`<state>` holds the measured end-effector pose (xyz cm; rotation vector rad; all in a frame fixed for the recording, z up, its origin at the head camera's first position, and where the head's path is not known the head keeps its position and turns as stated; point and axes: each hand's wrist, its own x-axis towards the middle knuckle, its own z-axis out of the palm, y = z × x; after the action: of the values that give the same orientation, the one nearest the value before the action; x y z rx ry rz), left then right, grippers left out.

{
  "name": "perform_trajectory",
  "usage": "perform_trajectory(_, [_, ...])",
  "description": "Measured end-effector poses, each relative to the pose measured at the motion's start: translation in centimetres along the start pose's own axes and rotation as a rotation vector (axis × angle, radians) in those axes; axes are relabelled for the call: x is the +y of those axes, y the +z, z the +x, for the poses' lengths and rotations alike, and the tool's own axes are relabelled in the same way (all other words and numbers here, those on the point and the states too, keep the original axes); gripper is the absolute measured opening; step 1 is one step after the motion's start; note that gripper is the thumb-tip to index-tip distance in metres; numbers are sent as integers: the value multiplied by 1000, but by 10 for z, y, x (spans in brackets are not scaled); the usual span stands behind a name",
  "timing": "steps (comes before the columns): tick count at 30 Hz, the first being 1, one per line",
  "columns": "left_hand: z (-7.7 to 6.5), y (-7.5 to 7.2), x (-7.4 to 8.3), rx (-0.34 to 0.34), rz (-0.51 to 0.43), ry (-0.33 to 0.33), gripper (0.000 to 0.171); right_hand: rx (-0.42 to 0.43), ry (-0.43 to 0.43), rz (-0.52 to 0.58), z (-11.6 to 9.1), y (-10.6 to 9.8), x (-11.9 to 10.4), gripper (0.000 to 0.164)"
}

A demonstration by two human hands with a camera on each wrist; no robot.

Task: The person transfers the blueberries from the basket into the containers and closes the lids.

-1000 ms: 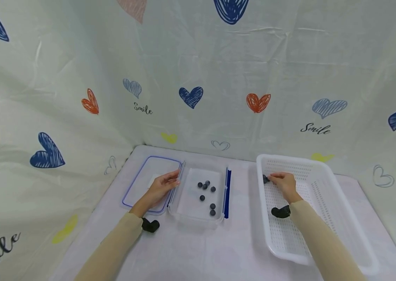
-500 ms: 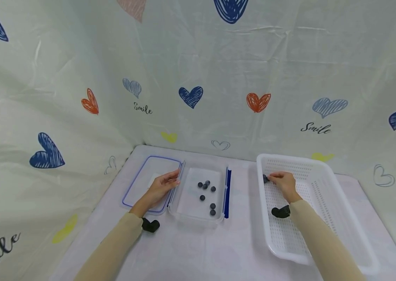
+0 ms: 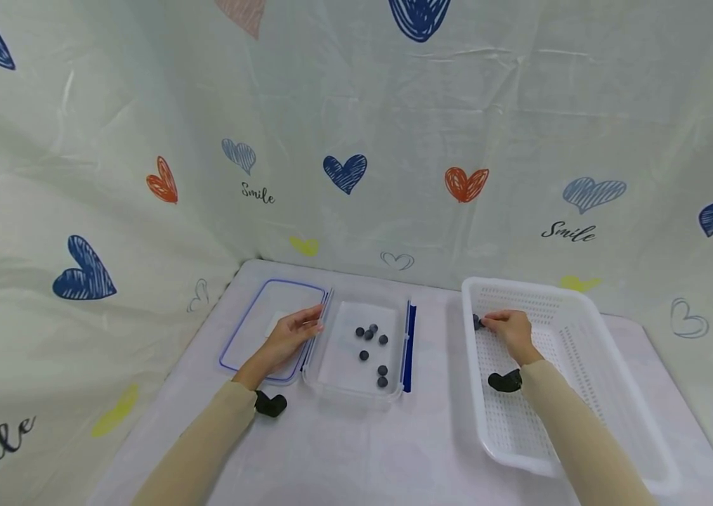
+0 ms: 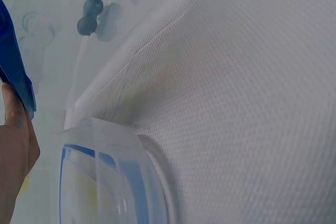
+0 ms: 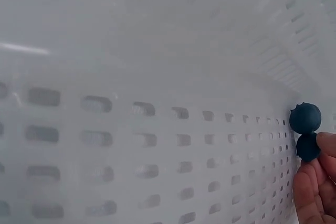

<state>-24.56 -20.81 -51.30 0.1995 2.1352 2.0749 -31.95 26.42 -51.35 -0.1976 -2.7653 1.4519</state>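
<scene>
My right hand [image 3: 511, 332] reaches into the far left part of a white plastic basket [image 3: 471, 365]. In the right wrist view its thumb and fingers pinch a blueberry [image 5: 307, 147], and a second blueberry [image 5: 305, 118] sits right against it near the basket wall. My left hand [image 3: 288, 341] has its fingers extended, their tips at the left edge of a clear plastic box [image 3: 351, 398]. The left wrist view shows those fingertips against a blue latch [image 4: 16, 59] of the box. Several blueberries [image 3: 364, 355] lie scattered on the box's floor.
A clear lid with a blue seal [image 3: 244, 334] lies left of the box, partly under my left hand. Another blue latch [image 3: 409, 350] hangs out on the box's right side. White cloth [image 3: 388, 457] covers the table, and a heart-print curtain [image 3: 407, 105] stands behind it.
The view has shifted very slightly. Both hands, the box and the basket stay where they were, and my right hand keeps at the same blueberries.
</scene>
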Motion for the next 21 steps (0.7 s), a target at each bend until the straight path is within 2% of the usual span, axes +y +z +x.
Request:
perform_trajectory(8, [0, 1, 1, 18, 5, -18, 59, -22, 13, 84, -4, -7, -4, 30])
perform_trajectory(21, [0, 1, 0, 10, -1, -4, 60, 12, 61, 142, -5, -14, -2, 32])
